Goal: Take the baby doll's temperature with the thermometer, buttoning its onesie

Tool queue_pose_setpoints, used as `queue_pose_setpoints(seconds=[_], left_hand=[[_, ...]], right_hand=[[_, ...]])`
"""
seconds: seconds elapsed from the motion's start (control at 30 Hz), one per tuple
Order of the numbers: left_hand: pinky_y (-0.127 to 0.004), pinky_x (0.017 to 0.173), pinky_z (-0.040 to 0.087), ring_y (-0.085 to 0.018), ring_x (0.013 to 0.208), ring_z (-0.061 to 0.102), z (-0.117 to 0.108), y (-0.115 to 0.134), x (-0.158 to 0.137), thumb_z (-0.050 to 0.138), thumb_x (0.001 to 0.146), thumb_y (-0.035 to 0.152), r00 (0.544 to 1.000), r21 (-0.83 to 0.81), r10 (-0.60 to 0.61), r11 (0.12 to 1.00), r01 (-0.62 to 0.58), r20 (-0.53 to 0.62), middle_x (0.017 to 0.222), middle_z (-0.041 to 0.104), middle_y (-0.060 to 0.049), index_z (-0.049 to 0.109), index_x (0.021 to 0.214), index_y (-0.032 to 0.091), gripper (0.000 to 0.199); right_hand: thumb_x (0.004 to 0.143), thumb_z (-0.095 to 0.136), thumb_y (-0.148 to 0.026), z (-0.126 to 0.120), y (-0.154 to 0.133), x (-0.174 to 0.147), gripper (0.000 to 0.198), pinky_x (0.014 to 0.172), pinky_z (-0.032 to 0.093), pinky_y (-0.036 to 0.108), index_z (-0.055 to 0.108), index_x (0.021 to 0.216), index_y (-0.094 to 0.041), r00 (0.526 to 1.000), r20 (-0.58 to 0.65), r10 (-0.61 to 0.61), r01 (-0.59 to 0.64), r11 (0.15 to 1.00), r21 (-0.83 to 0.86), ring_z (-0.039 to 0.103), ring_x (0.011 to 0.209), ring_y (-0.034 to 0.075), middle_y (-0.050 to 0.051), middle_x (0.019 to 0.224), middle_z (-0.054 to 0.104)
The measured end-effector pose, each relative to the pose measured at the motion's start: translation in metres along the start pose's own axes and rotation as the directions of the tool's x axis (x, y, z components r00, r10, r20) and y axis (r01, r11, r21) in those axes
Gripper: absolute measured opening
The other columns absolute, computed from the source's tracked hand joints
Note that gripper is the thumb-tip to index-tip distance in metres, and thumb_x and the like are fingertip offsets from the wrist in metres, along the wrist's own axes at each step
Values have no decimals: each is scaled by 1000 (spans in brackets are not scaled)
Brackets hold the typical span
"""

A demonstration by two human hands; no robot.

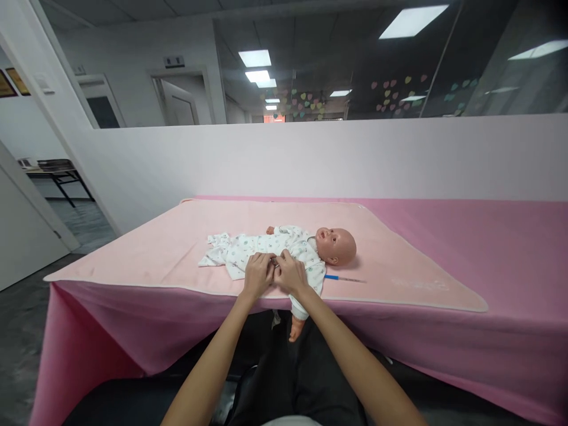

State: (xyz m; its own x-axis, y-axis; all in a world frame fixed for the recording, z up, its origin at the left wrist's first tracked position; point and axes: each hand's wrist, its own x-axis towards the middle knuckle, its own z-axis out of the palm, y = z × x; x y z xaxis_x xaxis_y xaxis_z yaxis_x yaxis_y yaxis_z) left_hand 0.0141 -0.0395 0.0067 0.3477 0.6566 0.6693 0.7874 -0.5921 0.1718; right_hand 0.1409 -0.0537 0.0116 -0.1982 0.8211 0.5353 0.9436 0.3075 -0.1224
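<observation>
A baby doll [339, 245] lies on its back with its head to the right. It wears a white patterned top [290, 236] and matching trousers [217, 251]. At the near side of its torso, my left hand [258, 273] and my right hand [290, 273] meet, fingers bent and pinched together on the top's cloth. What exactly lies between the fingertips is partly hidden by the knuckles. One doll arm [296, 326] hangs over the table's front edge beside my right wrist. Close to the doll's shoulder rests a thin stick with a blue end [332, 277].
Under the doll is a peach mat [146, 254] with a pale border, spread over a pink tablecloth [523, 260]. A low white wall [310, 160] with glass above stands behind the table. To the left are a door [26, 219] and a small dark-legged table [60, 173].
</observation>
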Motion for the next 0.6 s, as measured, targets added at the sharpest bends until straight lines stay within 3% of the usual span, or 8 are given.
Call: queue_pose_setpoints(seconds=[0.13,0.23,0.43,0.6], left_hand=[[-33,79,38,-19,89,51,0,-3,0,37,84,15,1000,-70,-19,997,20,7,94,61,-5,54,98,18,22],[-34,80,38,-19,90,51,0,-3,0,39,83,18,999,-97,-35,995,36,5,96,61,-5,54,98,18,21],[-33,81,38,-20,92,51,-2,-1,1,41,83,21,999,-109,-37,993,38,10,98,60,-5,52,101,18,22],[-33,80,37,-20,91,50,-1,0,2,43,82,21,999,-80,-36,996,36,4,97,60,-5,52,101,19,21]], right_hand=[[78,41,-16,10,3,1,20,53,32,23,59,87,-19,989,-135,-64,75,994,79,51,66,11,4,97,54],[79,40,-15,16,5,2,20,55,33,22,59,85,-19,980,-193,-39,67,987,143,52,66,10,3,96,56],[83,40,-17,17,7,5,21,55,34,21,60,89,-20,981,-181,71,-27,972,235,54,67,11,2,86,58],[84,41,-18,18,8,7,20,58,36,21,60,90,-20,979,-180,90,-44,968,248,55,71,12,2,85,58]])
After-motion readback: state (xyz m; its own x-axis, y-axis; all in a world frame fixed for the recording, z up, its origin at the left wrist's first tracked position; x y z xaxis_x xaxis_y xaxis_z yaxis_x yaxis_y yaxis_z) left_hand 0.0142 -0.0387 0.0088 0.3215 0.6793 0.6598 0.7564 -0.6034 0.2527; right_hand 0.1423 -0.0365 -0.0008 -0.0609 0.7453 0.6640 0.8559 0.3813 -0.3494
